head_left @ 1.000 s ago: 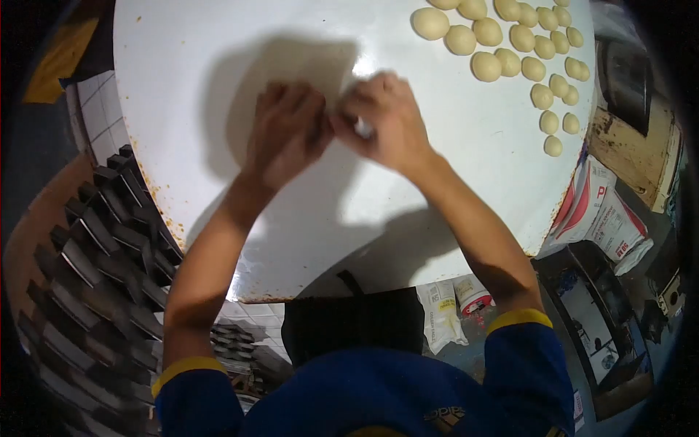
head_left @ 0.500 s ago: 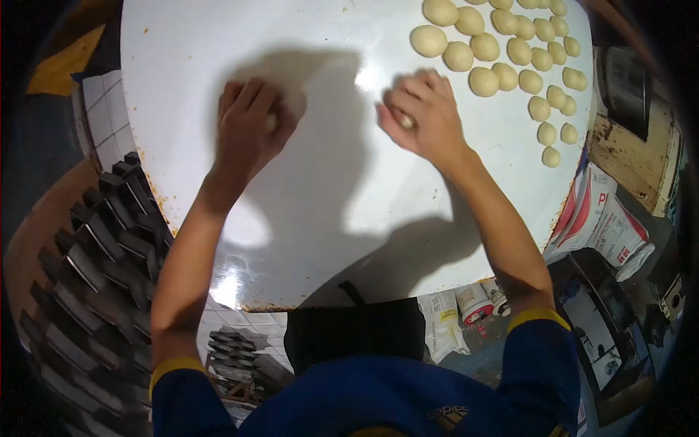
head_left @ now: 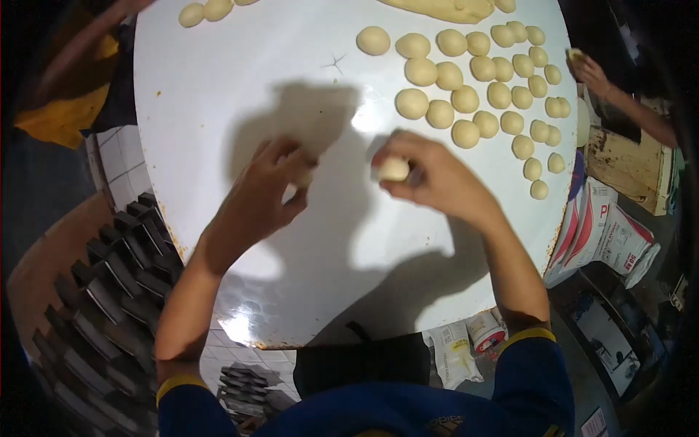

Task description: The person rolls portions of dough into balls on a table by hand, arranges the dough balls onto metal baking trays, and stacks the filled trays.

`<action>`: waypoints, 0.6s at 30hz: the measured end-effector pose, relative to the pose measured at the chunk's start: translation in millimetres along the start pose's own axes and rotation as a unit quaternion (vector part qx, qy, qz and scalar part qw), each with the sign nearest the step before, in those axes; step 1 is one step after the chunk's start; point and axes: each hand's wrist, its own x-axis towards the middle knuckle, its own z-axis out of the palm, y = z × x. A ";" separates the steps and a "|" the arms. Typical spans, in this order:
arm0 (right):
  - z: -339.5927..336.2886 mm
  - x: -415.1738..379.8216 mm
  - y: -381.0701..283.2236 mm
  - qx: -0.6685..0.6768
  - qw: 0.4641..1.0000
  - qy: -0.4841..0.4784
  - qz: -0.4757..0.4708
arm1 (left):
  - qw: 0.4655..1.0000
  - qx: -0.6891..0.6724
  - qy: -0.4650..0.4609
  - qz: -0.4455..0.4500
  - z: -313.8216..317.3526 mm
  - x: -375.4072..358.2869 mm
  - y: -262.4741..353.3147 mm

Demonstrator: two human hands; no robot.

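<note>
My left hand (head_left: 266, 189) is over the white table (head_left: 313, 291), its fingers curled round a piece of dough that shows only in part between thumb and fingers. Across from it, my right hand (head_left: 433, 178) grips a small pale dough ball (head_left: 394, 169) between thumb and fingers. The two hands are apart, with their shadows falling on the tabletop. Several round dough balls (head_left: 465, 134) sit in loose rows beyond my right hand, some touching one another.
A long slab of dough (head_left: 451, 6) lies at the far edge. More dough balls (head_left: 218, 9) are at the far left. Another person's hand (head_left: 591, 74) holds something small at the right. Stacked dark metal pans (head_left: 109, 269) stand at the left, printed sacks (head_left: 604, 226) at the right.
My hands have lifted and turned toward each other, and the dough ball in the right one now shows. The view has tilted farther up the table, bringing another person's hand into sight.
</note>
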 end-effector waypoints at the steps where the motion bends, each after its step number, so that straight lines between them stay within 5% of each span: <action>1: -11.9 11.4 -5.4 -0.031 0.997 0.062 -0.029 | 0.999 0.006 0.031 0.032 -4.7 24.0 7.6; 4: -35.6 52.7 -19.3 -0.193 0.952 0.222 -0.077 | 0.974 0.029 0.141 0.172 3.0 99.0 7.5; 8: -53.9 88.6 -15.6 -0.287 0.937 0.154 -0.125 | 0.993 0.053 0.025 0.098 -9.1 117.4 -10.0; 11: -74.7 125.9 -54.8 -0.328 0.937 0.113 -0.052 | 0.966 0.112 0.163 0.165 -55.8 118.7 -45.8; 12: -77.5 145.6 -64.6 -0.364 0.927 0.088 0.014 | 0.963 0.114 0.230 0.085 -74.1 120.6 -60.3; 13: -72.4 164.5 -67.4 -0.351 0.913 0.161 -0.129 | 0.920 0.188 0.331 0.096 -89.2 129.4 -86.4; 15: -52.5 235.2 -66.2 -0.323 0.848 0.265 -0.327 | 0.892 0.234 0.385 -0.013 -127.1 140.3 -119.1; 17: -36.1 271.8 -121.7 -0.342 0.896 0.134 -0.251 | 0.902 0.260 0.344 -0.036 -153.7 146.9 -149.4; 18: -19.9 300.2 -122.0 -0.344 0.873 0.190 -0.289 | 0.903 0.262 0.340 -0.020 -160.4 150.3 -155.6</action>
